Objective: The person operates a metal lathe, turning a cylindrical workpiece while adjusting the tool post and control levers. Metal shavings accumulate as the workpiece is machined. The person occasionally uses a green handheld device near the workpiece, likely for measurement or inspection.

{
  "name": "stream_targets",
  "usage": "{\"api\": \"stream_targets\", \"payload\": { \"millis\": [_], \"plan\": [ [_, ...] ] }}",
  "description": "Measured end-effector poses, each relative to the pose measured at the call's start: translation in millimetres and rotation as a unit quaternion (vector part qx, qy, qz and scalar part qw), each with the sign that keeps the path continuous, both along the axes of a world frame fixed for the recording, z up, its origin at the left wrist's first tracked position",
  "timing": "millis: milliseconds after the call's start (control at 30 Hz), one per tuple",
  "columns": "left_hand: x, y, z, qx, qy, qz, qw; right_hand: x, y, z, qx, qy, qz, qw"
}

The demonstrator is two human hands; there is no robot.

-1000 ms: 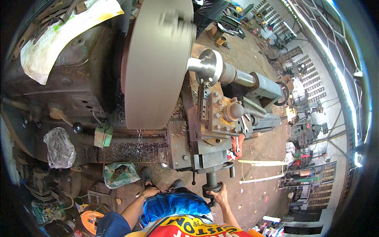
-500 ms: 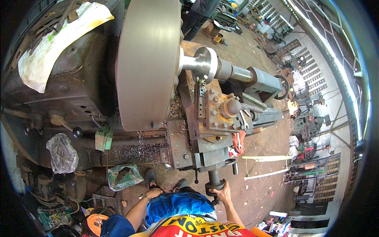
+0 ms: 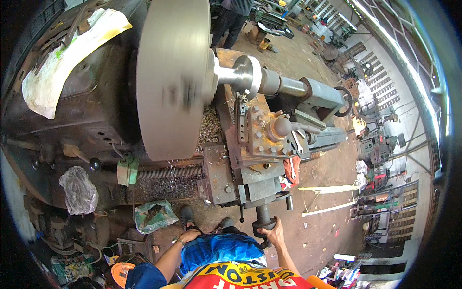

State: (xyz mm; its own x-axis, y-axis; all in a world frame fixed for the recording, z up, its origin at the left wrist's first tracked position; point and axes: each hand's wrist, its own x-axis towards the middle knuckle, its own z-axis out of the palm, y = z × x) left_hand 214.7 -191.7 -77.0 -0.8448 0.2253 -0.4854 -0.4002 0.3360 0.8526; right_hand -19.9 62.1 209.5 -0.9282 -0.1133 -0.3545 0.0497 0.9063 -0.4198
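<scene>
Big grey metal chuck is spinning, rim motion-blurred; using it as reference. Shiny stepped steel shaft is projecting from its right side, with a grey cast-metal tailstock standing further right. Rusty square tool post with a domed top is sitting right of and lower than the chuck, a silver open-ended wrench lying at its right edge.

Right hand is gripping a dark round metal handwheel, well below and right of the chuck, fingers curling around its side. Left hand is resting against shiny blue shorts, below the chuck; fingers partly hidden, can't tell if they're closing on anything.

Writing: red-and-yellow shirt, below the chuck, is showing large block capitals, black on yellow and white on red, inverted from here and partly cut off. Stained white paper sheet, left of the chuck, is showing green marks, not readable.

Crumpled clear plastic bag is lying lower left of the chuck. Person in dark trousers is standing beyond its upper right.
</scene>
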Motion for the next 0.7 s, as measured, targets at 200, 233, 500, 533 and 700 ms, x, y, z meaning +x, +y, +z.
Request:
{"api": "stream_targets", "payload": {
  "millis": [200,233,500,533,700],
  "plan": [
    [-6.0,-5.5,10.7,0.005,-0.055,0.012,0.998,-0.3,4.3,-5.5,-0.022,0.018,0.007,1.000],
    [-6.5,-7.1,10.4,0.013,-0.079,0.001,0.997,-0.1,4.8,-6.1,-0.029,0.016,0.006,0.999],
    [-31.9,-27.9,99.2,-0.102,-0.019,-0.053,0.993,0.2,5.3,-2.6,-0.025,0.020,-0.005,0.999],
    [-43.8,-37.5,134.7,-0.060,0.015,-0.058,0.996,0.3,5.8,-2.7,-0.034,0.024,-0.008,0.999],
    [-85.1,-109.9,393.9,0.015,0.183,-0.027,0.983,0.0,10.6,-9.1,-0.027,0.024,-0.009,0.999]
  ]
}}
